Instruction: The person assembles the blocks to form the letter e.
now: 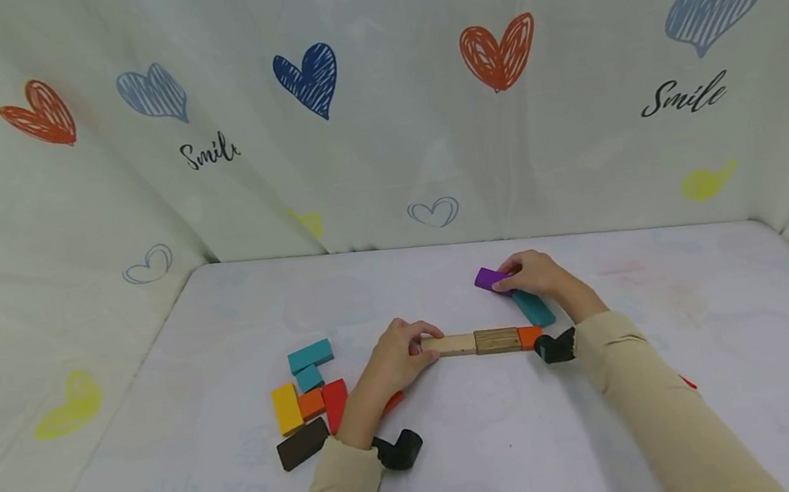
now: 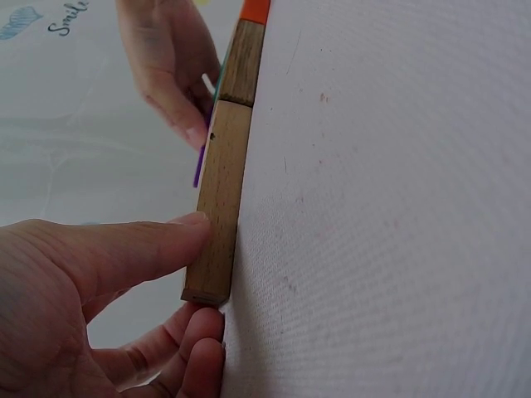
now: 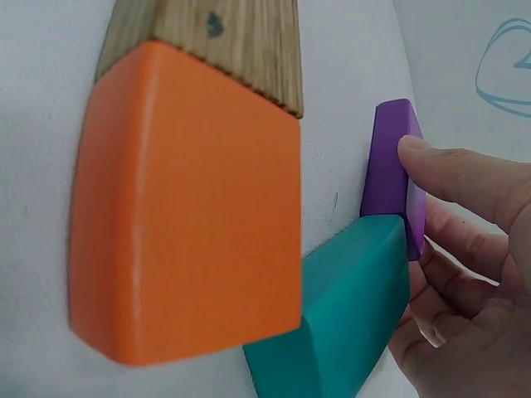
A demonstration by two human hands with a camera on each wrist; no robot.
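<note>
A light wooden block (image 1: 456, 345), a grained brown block (image 1: 497, 340) and an orange block (image 1: 530, 336) lie end to end in a row. At the row's left end, my left hand (image 1: 397, 357) pinches the light block, thumb on its side and fingers curled at its end. Behind the row, my right hand (image 1: 536, 273) grips a purple block (image 1: 488, 278) between thumb and fingers. The purple block meets one end of a teal block (image 3: 348, 282), which slants toward the orange block (image 3: 207, 215). Part of the purple block is hidden by the fingers in the head view.
Left of the row is a loose group: two teal blocks (image 1: 310, 356), a yellow block (image 1: 287, 409), an orange one (image 1: 312, 404), a red one (image 1: 336, 402) and a dark brown one (image 1: 304, 444). Another red piece (image 1: 392, 402) is partly behind the left wrist. A printed curtain (image 1: 395, 145) borders the table.
</note>
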